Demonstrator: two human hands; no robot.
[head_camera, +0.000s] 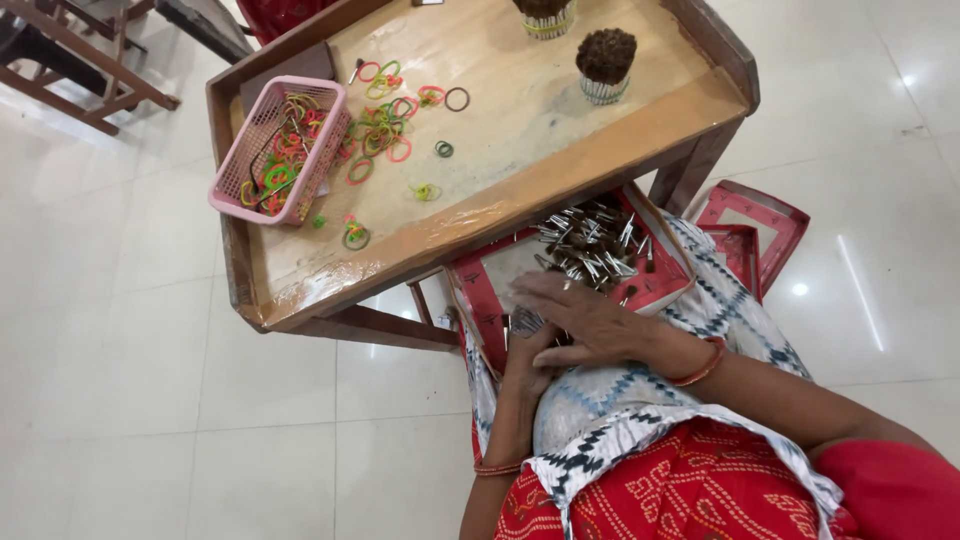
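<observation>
A red-rimmed tray (478, 290) rests on my lap and holds a loose pile of small silver-wrapped sticks with brown tips (590, 245). My left hand (528, 362) comes up from below and is closed around a small bundle of these sticks (524, 321), silver ends up. My right hand (590, 318), with a red bangle at the wrist, lies flat over the left hand, its fingers stretched toward the bundle at the tray's near edge. Whether it pinches any stick is hidden.
Ahead stands a wooden table with a raised rim (520, 200). It carries a pink basket of coloured rubber bands (245, 150), loose bands (385, 125) and two upright tied stick bundles (605, 62). Red trays (765, 215) lie on the white tiled floor at the right; a wooden chair (70, 60) stands far left.
</observation>
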